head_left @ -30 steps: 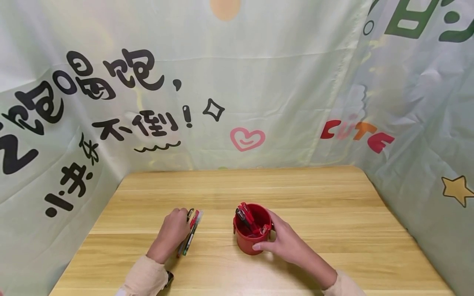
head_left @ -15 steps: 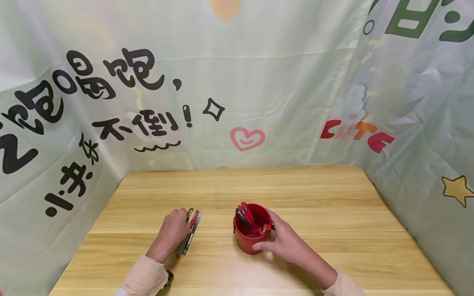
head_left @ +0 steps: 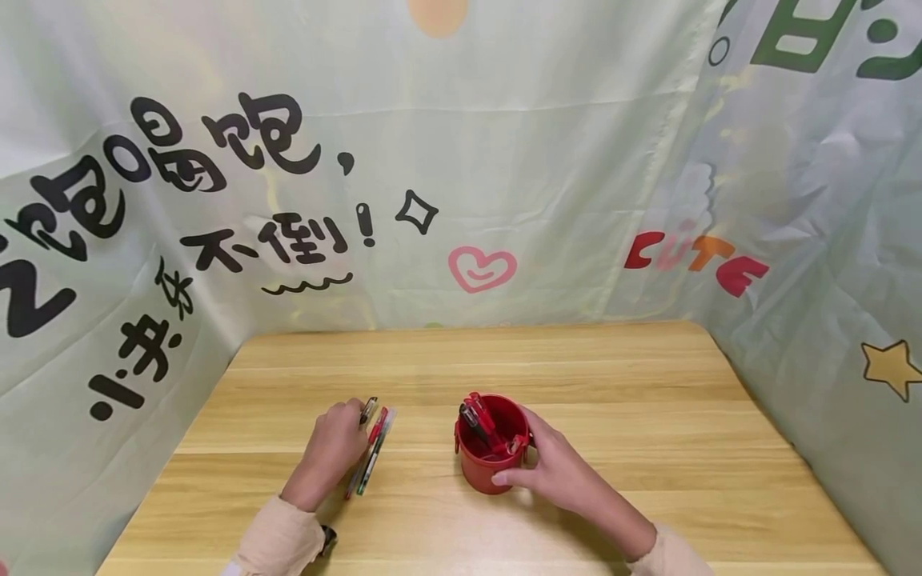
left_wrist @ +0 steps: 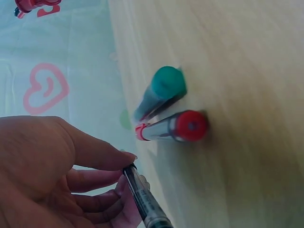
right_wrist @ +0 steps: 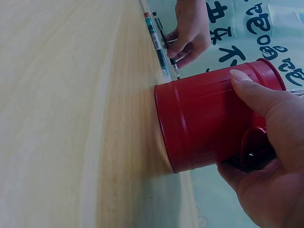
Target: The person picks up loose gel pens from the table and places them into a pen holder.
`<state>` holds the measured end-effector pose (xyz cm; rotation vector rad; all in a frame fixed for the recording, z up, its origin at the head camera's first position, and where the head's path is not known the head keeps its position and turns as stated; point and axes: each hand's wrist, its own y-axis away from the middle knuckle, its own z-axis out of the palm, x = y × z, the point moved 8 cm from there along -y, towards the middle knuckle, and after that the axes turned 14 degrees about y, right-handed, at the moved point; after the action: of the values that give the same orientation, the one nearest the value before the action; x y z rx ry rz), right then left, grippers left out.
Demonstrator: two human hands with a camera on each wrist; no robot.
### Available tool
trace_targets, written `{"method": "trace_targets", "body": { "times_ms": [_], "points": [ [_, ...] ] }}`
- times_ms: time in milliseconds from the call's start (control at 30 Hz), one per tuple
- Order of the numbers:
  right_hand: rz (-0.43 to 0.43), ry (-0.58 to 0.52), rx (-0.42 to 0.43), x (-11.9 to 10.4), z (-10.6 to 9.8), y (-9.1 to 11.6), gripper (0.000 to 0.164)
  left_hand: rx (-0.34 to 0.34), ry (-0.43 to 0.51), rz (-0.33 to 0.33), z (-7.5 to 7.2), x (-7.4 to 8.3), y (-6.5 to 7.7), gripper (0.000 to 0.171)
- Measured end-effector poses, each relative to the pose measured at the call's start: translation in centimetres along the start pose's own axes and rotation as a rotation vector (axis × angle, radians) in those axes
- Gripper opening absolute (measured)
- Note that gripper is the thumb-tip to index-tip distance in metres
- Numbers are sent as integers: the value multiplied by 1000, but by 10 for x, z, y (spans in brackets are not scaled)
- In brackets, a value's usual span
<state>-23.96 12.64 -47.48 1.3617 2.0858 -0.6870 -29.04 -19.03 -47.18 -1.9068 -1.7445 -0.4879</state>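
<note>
My left hand [head_left: 333, 448] pinches a black pen [left_wrist: 145, 202] between thumb and fingers, left of two pens on the table. Those two lie side by side: a red-capped pen [left_wrist: 171, 128] and a green-ended pen [left_wrist: 164, 90]. With thumb and fingers around its right side, my right hand [head_left: 558, 468] holds a red metal bucket [right_wrist: 213, 118] that stands upright on the table. Inside the bucket, red pens [head_left: 484, 420] and a black pen [head_left: 470, 418] lean toward the back left rim.
The wooden table [head_left: 612, 384] has fabric hangings [head_left: 555, 176] with printed lettering behind it and along both sides. A dark object [head_left: 328, 540] shows beside the left sleeve cuff [head_left: 281, 536].
My left hand has shifted slightly up and away with the black pen, whose end now sits a little farther from the red-capped pen. The right hand and bucket keep their place.
</note>
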Motion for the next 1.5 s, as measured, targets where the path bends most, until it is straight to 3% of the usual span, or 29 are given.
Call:
{"method": "trace_targets", "body": {
  "times_ms": [233,633,833,1267,1500],
  "points": [
    [4,0,0,1,0,0,101,55,14,52,-7,13,2,31],
    [3,1,-2,0,-1,0,101,120,14,156,-16,46,6,28],
    [-3,1,-3,1,-1,0,101,142,50,173,-21,63,8,30],
    [-15,26,5,-1,-2,1,101,213,111,303,-36,116,21,28],
    [-19,29,9,-1,-2,1,101,240,145,368,-39,135,25,27]
  ]
}}
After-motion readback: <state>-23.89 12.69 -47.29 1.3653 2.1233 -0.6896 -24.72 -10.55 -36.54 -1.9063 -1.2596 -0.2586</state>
